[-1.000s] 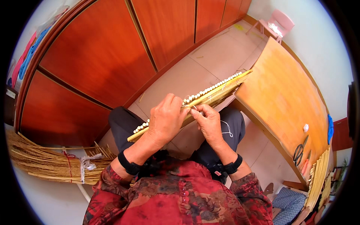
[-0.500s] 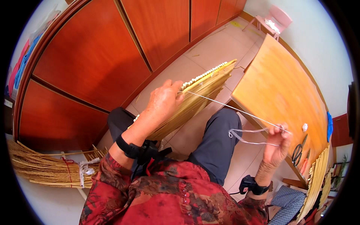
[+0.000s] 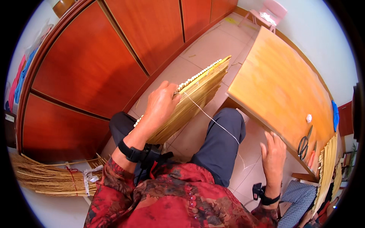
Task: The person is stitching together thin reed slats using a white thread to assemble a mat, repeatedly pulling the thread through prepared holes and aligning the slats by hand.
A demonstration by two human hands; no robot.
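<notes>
My left hand [image 3: 161, 102] is closed on the upper edge of a flat panel of straw-coloured stalks [image 3: 194, 102], which slants up and away between my knees. Along that edge runs a row of small, pale, bead-like knobs [image 3: 199, 75] beside a yellow strip. From near my left fingers a white string [image 3: 208, 114] leaves the panel, crosses my right thigh and hangs loosely toward the floor. My right hand [image 3: 273, 155] is raised beside the wooden table's near edge, fingers apart, with nothing seen in it. What my left fingertips press on is partly hidden.
On the wooden table [image 3: 277, 76] lie black scissors [image 3: 304, 146], an orange-handled tool [image 3: 312, 157] and a small white lump [image 3: 309, 118]. Red-brown cabinets [image 3: 83, 64] line the left. A bundle of dry stalks [image 3: 49, 176] lies at lower left; a pink chair [image 3: 270, 15] stands far off.
My right hand has let go of the white string, which was stretched taut and now sags over my thigh. My left hand still grips the panel.
</notes>
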